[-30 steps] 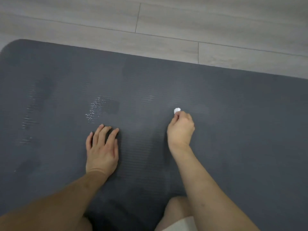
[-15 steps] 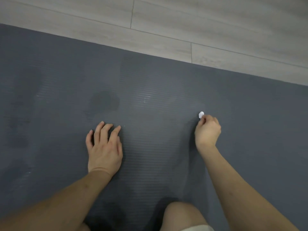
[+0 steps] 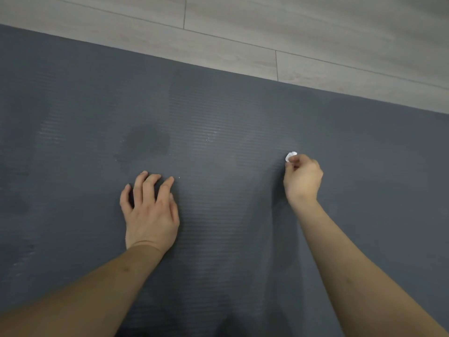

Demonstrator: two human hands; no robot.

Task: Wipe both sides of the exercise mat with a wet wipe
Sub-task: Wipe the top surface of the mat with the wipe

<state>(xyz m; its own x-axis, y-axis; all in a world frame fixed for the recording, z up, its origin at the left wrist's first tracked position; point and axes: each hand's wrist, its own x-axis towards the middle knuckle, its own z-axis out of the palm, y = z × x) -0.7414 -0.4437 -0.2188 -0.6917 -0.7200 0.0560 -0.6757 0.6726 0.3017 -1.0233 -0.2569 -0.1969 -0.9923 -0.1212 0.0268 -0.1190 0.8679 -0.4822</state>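
A dark grey ribbed exercise mat (image 3: 218,113) lies flat on the floor and fills most of the view. My right hand (image 3: 302,180) is closed around a small crumpled white wet wipe (image 3: 290,156), which sticks out past the fingertips and presses on the mat right of centre. My left hand (image 3: 150,210) rests palm down on the mat with its fingers spread, holding nothing. A darker damp patch (image 3: 148,142) shows just beyond the left hand. Most of the wipe is hidden inside the fist.
Light grey wood-look floor planks (image 3: 267,27) run along the far side, beyond the mat's far edge (image 3: 243,74). Both forearms reach in from the bottom of the view.
My right hand has slid the wipe to the right across the mat. The left hand stays planted. The view has shifted right, so the mat's rounded left corner and my knees are out of view.
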